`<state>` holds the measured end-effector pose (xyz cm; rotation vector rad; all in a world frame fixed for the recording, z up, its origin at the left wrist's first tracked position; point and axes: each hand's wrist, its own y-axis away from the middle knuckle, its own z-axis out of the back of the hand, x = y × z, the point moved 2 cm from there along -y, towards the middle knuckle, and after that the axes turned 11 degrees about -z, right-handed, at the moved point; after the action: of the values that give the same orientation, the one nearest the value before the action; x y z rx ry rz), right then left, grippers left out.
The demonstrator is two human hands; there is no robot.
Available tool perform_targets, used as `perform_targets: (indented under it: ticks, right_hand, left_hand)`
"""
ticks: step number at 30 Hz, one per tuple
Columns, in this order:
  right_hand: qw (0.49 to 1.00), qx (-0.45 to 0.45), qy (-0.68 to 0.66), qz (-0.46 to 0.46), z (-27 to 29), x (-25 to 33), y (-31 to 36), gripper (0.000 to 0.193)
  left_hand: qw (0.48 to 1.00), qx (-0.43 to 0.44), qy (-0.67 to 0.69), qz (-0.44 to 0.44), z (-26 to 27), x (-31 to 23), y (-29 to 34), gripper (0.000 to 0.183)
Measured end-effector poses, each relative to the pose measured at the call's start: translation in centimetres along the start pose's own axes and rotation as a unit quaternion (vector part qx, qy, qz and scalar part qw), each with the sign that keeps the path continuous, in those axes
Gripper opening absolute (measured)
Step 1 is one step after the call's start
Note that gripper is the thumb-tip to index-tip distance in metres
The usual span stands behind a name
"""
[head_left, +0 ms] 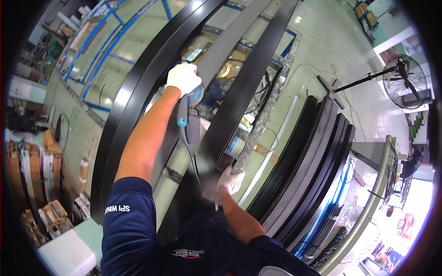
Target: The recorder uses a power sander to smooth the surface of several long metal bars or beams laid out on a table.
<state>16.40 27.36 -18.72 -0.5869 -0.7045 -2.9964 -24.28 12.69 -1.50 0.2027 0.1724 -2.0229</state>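
My right fingers (236, 180) curl near the table (266, 122) edge; I can't tell what they grip. The cord (191, 158) is close, so I should mind it. My left fingers (189, 79) wrap the sander (196, 95) over the grey bar (225, 43); keeping it flat should help. Black bars (248, 80) lie both sides; a fan (405, 83) stands far off.

matt plastic-looking power tool (183, 110), soft-looking cloth gloves (183, 78), super smooth glossy black beam (122, 101), kinda matt grey strip (232, 39), shiny smooth floor (313, 43), plain cardboard boxes (52, 143)
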Motion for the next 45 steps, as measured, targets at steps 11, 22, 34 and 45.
perform_targets:
  ticks: [11,22,34,45]
  right_hand:
    - [0.998,0.003,0.052,-0.017,-0.5,0.0,-0.3,0.066]
    - [1.000,0.031,-0.001,0.001,1.2,-0.7,0.1,0.065]
    - [0.988,0.057,-0.062,0.129,-0.5,-2.5,-2.8,0.074]
    - [0.988,0.019,0.015,0.154,-3.4,-4.4,-5.5,0.090]
  left_hand:
    - [0.998,0.015,0.023,-0.049,-0.5,-0.5,-13.4,0.026]
    - [0.998,0.046,0.001,-0.038,0.7,0.9,7.2,0.024]
    - [0.984,0.023,-0.019,0.175,4.3,7.3,46.4,0.026]
    - [0.882,-0.033,-0.025,0.469,5.3,11.1,89.5,0.029]
